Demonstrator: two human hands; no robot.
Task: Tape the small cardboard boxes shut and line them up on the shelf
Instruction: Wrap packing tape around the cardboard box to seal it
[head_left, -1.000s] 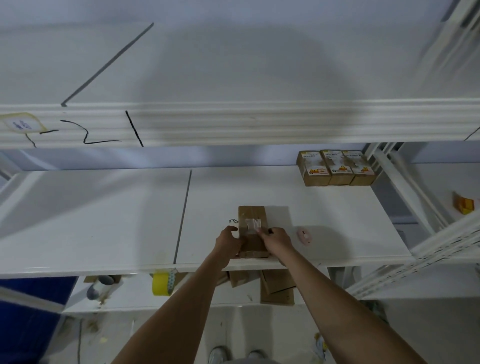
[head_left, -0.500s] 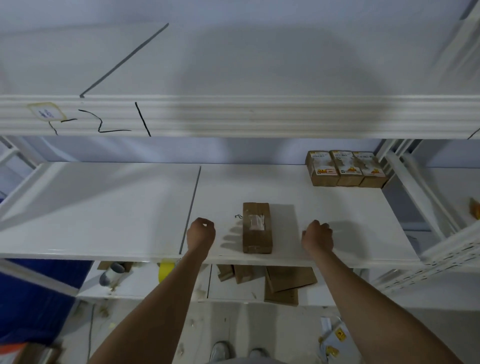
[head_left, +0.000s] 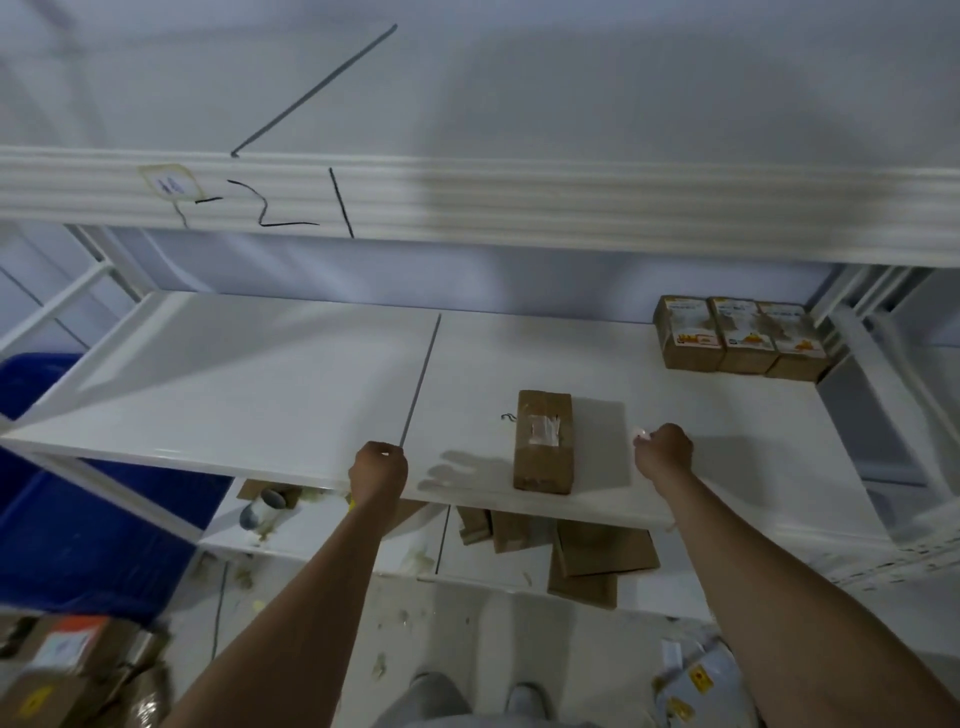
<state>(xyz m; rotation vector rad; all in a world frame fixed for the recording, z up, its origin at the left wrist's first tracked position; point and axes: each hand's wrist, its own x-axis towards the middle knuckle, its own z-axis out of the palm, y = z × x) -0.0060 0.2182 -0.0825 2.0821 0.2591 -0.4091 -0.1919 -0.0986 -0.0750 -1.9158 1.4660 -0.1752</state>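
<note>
A small brown cardboard box (head_left: 543, 439) lies lengthwise near the front of the white middle shelf (head_left: 260, 389), with a patch of clear tape across its top. Neither hand touches it. My left hand (head_left: 378, 467) is a closed fist at the shelf's front edge, left of the box, with nothing visible in it. My right hand (head_left: 665, 451) is right of the box, fingers curled over a small pink object (head_left: 641, 432) of which only a pale tip shows. Three labelled brown boxes (head_left: 740, 338) stand side by side at the shelf's back right corner.
An upper shelf beam (head_left: 519, 202) hangs above the work area. On the lower shelf lie flattened cardboard pieces (head_left: 597, 551) and a grey roll (head_left: 262, 506). A blue bin (head_left: 78, 519) stands at the left, with taped parcels (head_left: 67, 670) on the floor.
Both hands have let go of the box and moved apart, the left to the shelf edge, the right onto the pink object. The box stays put; the view shifted left.
</note>
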